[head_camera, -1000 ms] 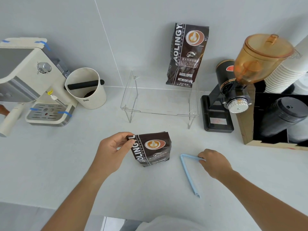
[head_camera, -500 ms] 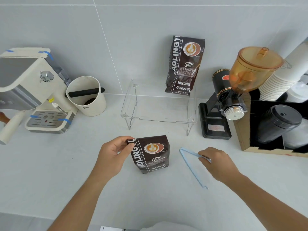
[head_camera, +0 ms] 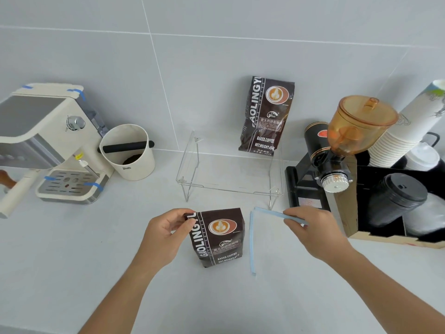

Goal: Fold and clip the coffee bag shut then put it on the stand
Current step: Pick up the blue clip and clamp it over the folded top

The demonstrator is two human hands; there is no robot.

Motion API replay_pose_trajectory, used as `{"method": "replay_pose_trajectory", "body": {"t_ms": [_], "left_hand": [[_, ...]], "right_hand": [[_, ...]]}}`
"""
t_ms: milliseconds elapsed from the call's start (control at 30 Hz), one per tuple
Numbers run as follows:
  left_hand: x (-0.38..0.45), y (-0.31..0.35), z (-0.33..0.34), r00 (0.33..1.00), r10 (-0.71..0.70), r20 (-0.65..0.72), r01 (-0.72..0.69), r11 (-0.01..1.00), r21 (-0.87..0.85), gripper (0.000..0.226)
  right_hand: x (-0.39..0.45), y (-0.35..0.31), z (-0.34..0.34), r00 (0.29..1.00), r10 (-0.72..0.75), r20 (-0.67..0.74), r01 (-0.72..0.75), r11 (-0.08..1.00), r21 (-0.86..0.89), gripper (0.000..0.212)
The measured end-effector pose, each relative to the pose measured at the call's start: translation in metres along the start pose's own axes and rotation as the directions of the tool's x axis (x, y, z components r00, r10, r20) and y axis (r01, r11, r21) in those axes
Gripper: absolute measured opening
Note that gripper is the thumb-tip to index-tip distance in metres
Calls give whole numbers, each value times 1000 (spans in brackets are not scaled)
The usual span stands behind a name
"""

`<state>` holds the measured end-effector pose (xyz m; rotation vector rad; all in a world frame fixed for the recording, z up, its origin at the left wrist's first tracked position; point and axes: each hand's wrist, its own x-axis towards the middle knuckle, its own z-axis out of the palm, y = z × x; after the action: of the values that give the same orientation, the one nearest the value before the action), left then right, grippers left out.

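Observation:
A dark brown coffee bag (head_camera: pixel 219 237) with its top folded down stands on the grey counter in front of me. My left hand (head_camera: pixel 163 233) pinches its folded top left corner. My right hand (head_camera: pixel 313 230) holds one arm of a light blue clip (head_camera: pixel 251 244), which is spread open in an L shape just right of the bag; the other arm hangs down toward the counter. A clear acrylic stand (head_camera: pixel 192 165) sits behind the bag, and a second coffee bag (head_camera: pixel 266 116) leans against the wall on its right rear part.
A cream espresso machine (head_camera: pixel 48 145) and a knock box (head_camera: pixel 130 153) stand at the left. At the right are a black grinder with an amber hopper (head_camera: pixel 342 145), a box with black lids (head_camera: pixel 397 203) and stacked paper cups (head_camera: pixel 404 131).
My right hand has lifted the clip off the counter and swung it closer to the bag, so one arm now hangs vertically. My left hand keeps holding the bag's top.

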<state>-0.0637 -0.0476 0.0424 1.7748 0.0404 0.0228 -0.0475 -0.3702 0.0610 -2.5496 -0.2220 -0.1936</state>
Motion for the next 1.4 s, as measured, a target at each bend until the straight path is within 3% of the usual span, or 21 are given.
{"method": "replay_pose_trajectory", "body": {"t_ms": [200, 567, 967, 1200, 1400], "left_hand": [[0, 2, 0, 1000, -29, 1, 29, 999, -29, 15], [5, 7, 2, 998, -65, -10, 65, 998, -3, 17], [9, 16, 0, 997, -71, -21, 71, 997, 26, 26], [11, 15, -3, 997, -81, 10, 81, 996, 24, 47], [12, 17, -5, 996, -87, 29, 86, 996, 31, 34]], "right_hand": [[16, -18, -20, 999, 48, -6, -48, 999, 26, 19], [23, -74, -15, 999, -14, -34, 18, 989, 150, 21], [18, -99, 8, 979, -183, 89, 165, 969, 181, 25], [16, -104, 24, 966, -255, 49, 236, 941, 244, 29], [13, -108, 34, 958, -282, 55, 259, 929, 264, 33]]}}
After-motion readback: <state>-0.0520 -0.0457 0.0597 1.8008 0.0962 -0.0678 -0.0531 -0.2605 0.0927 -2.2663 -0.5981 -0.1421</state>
